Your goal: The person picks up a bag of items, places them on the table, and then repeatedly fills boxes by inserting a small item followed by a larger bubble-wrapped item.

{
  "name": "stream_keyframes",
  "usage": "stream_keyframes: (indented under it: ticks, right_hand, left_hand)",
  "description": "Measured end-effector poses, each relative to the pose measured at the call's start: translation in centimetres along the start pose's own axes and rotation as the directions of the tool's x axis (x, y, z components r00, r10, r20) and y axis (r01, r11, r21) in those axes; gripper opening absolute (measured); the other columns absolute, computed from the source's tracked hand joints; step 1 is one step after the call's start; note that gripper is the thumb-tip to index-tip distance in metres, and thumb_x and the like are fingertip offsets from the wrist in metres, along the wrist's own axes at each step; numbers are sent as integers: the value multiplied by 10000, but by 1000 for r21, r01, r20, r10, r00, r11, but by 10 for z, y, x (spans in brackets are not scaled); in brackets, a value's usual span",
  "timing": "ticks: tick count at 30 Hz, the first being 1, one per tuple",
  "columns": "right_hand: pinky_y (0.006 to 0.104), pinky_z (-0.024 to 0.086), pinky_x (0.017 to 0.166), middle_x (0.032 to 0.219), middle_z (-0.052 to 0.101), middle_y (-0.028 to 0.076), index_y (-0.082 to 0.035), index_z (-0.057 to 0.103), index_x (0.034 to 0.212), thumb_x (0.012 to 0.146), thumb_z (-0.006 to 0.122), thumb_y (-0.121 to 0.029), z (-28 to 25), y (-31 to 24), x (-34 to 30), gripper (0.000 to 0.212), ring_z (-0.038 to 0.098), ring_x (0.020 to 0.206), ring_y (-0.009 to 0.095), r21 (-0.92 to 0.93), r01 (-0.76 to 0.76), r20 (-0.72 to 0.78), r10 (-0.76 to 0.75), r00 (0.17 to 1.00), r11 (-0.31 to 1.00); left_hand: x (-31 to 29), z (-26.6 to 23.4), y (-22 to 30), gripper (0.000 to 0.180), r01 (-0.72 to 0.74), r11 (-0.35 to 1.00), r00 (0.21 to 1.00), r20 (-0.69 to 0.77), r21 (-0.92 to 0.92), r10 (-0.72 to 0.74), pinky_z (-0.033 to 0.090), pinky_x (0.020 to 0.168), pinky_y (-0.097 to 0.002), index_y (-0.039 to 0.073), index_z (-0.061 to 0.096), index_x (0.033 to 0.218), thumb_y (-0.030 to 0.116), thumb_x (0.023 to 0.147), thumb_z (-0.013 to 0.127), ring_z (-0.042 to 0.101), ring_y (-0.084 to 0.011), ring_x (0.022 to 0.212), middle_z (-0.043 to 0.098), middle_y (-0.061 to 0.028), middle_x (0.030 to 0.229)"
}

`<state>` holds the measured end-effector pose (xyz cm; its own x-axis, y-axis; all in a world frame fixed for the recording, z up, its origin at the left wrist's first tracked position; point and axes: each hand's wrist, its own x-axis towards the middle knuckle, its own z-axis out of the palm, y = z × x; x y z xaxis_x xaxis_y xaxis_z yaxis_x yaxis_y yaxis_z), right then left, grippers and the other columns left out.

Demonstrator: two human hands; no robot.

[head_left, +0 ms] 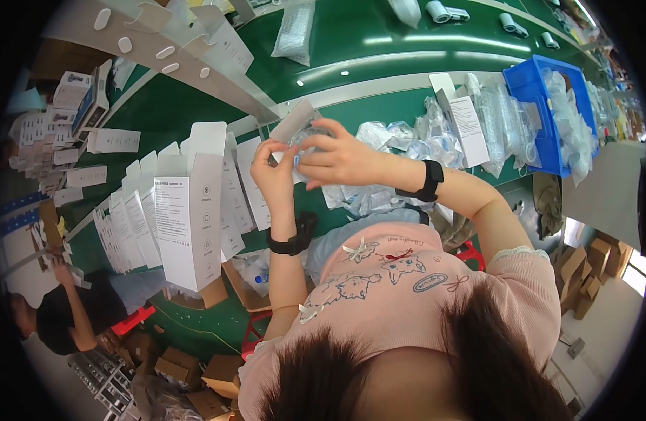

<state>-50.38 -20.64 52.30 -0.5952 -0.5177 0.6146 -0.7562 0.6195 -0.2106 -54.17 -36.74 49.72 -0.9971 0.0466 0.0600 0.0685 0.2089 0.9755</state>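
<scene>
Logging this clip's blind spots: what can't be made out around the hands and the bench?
- Item in a clear bag, head view: mostly covered by the left hand and right hand; its kind is unclear.
- Small white box: its inside is hidden behind its flap and the fingers.
- Row of white cartons: print too small.
- Blue bin: contents blur under clear bags.
- Far conveyor parts: cut by the rim.

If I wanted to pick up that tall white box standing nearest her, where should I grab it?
Probably by its two broad faces, just under the top, coming from above: the tall white box stands upright with its flap raised, and neighbouring boxes crowd one side.
</scene>
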Motion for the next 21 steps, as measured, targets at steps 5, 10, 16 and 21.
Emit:
stream_keyframes:
  ticks: [5, 10, 16, 21]
  right_hand:
    - [518, 278, 958, 803, 548, 0, -87, 570, 787, 620, 683, -239, -3, -3, 0, 252, 463, 1009, 214, 22, -108, 195, 101, 976, 994]
    - [492, 245, 989, 1047, 529, 88, -77, 497, 1065, 569, 753, -281, -10, 21, -23, 594, 404, 1135, 256, 217, -285, 62, 278, 959, 934]
    - [384, 262, 1003, 1235, 422, 166, -53, 302, 1287, 520, 809, -274, 25, 49, -29, 946, 364, 1199, 270, 657, -546, 282, 502, 817, 520]
    - [353, 398, 896, 1216, 449, 97, -49, 290, 1302, 536, 812, -240, -19, 118, -22, 947, 443, 1107, 205, 768, -605, 276, 744, 608, 209]
  left_hand:
    - [2, -4, -4, 152, 22, 998, 997, 69, -57, -18, 289, 554, -216, 14, 545, 707, 9, 648, 684, 408, -77, 653, 560, -6, 808]
    - [-10, -12, -10, 252, 14, 969, 998, -61, -248, -30, 417, 719, -275, -5, 520, 925, -4, 700, 632, 517, -173, 877, 547, -104, 962]
    - [-31, -39, -49, 559, -198, 623, 978, 109, 757, 178, 298, 943, -457, -7, 393, 1186, 102, 698, 644, 361, -360, 1154, 370, -237, 1237]
    - [-55, -27, -55, 753, -169, 256, 982, 186, 952, -43, 241, 959, -488, 34, 348, 1255, 247, 633, 715, 267, -396, 1202, 259, -212, 1331]
